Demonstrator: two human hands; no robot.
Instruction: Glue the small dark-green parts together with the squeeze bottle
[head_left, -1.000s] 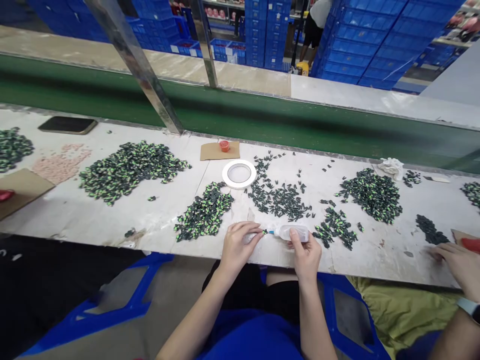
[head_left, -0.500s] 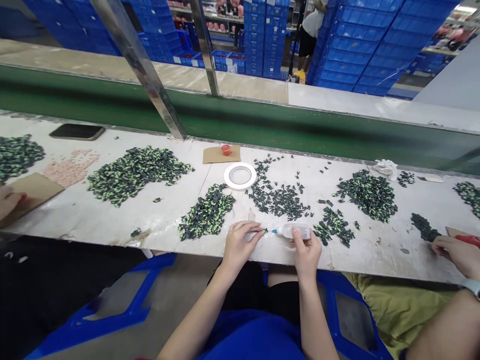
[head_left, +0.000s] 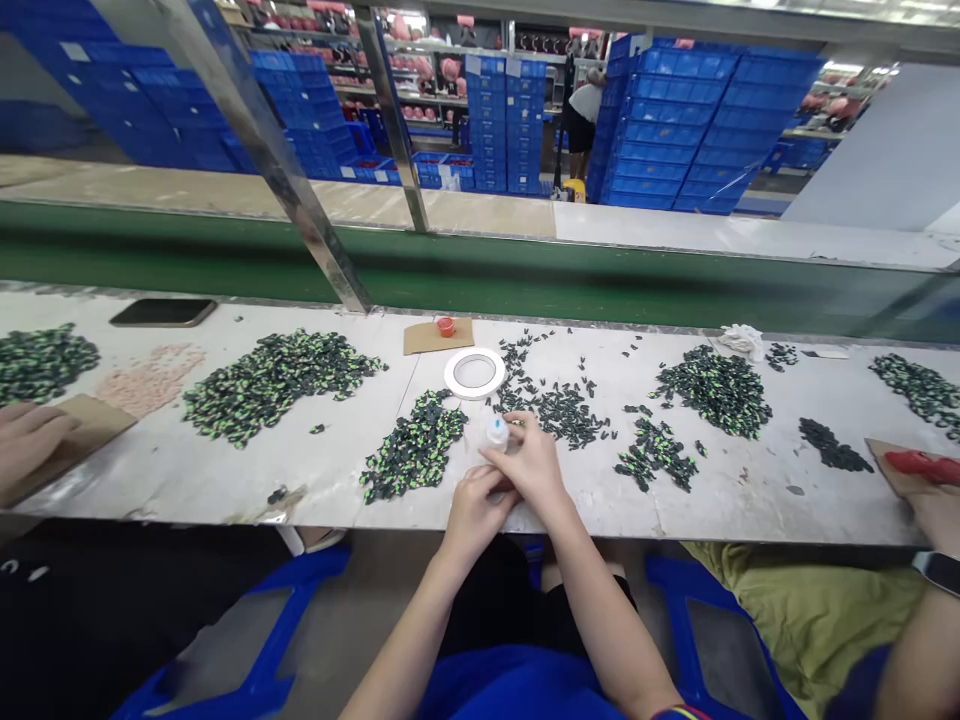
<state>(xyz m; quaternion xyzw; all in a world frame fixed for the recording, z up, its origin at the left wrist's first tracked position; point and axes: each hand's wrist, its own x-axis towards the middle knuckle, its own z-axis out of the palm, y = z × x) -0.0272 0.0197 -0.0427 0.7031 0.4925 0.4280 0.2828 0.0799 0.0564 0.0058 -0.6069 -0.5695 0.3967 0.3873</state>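
Note:
My right hand [head_left: 534, 462] is wrapped round a small white squeeze bottle [head_left: 495, 436] with a blue tip. The bottle's tip end faces up towards me. Right below it, my left hand [head_left: 477, 505] is closed in a pinch, its fingertips touching or nearly touching the right hand's fingers. Whatever sits between the left fingertips is hidden. Left of my hands lies a heap of small black-and-green pieces [head_left: 412, 448]. Behind the right hand spreads a scatter of plain dark pieces [head_left: 571, 412]. A roll of white tape [head_left: 474, 373] lies flat just beyond the bottle.
A red cap-like cup [head_left: 446, 326] stands on a piece of cardboard [head_left: 420, 339]. More black-and-green heaps [head_left: 281, 380] lie along the white bench. A phone [head_left: 163, 312] rests at back left. Co-workers' hands [head_left: 30, 445] are at both ends. A metal post [head_left: 300, 200] rises behind.
My right hand has moved left, over to my left hand, and the bottle has turned from lying level to tip-up. The small black-and-green piece in my left fingertips is now out of sight.

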